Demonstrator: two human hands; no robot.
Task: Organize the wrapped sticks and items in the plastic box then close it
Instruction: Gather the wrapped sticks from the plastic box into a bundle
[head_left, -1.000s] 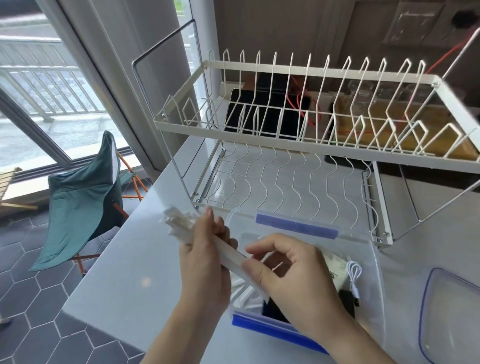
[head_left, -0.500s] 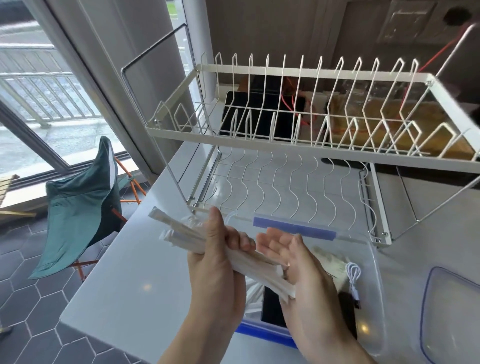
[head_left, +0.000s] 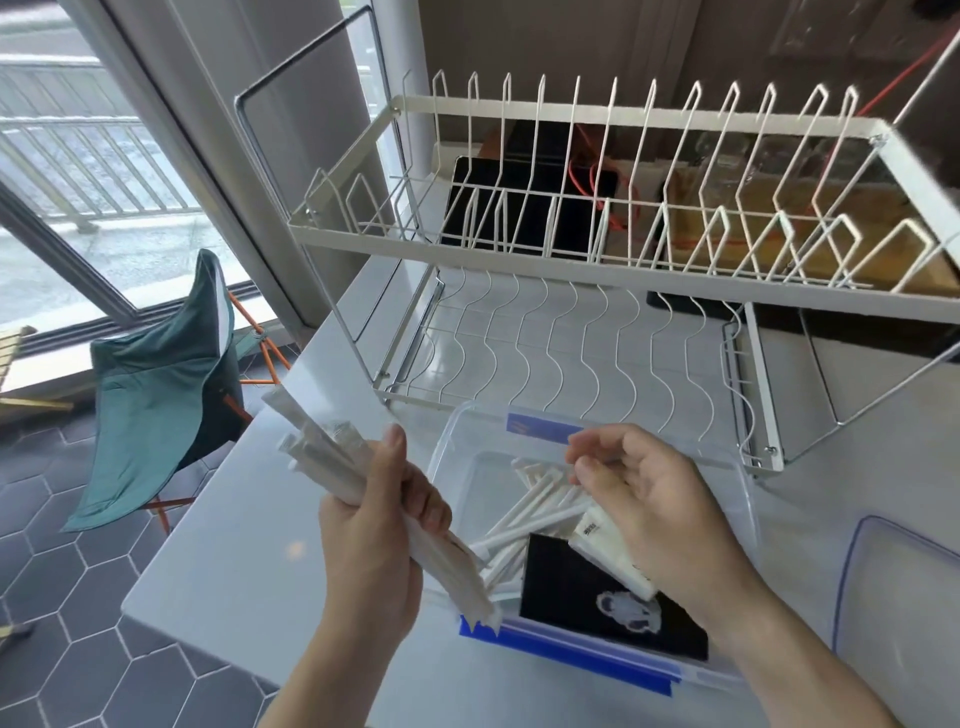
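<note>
Left hand fingers clamp a bundle of wrapped sticks beside the plastic box. Right hand, fingers loosely curled and empty, hovers above the box.

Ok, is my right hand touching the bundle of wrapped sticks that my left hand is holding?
Apart. The head view shows the right hand over the plastic box, with clear space between it and the bundle of wrapped sticks gripped by the left hand.

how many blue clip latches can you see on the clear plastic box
2. One blue latch sits on the far rim of the plastic box, near the dish rack. The other latch runs along the near rim, below the black card. Any on the short sides aren't visible.
</note>
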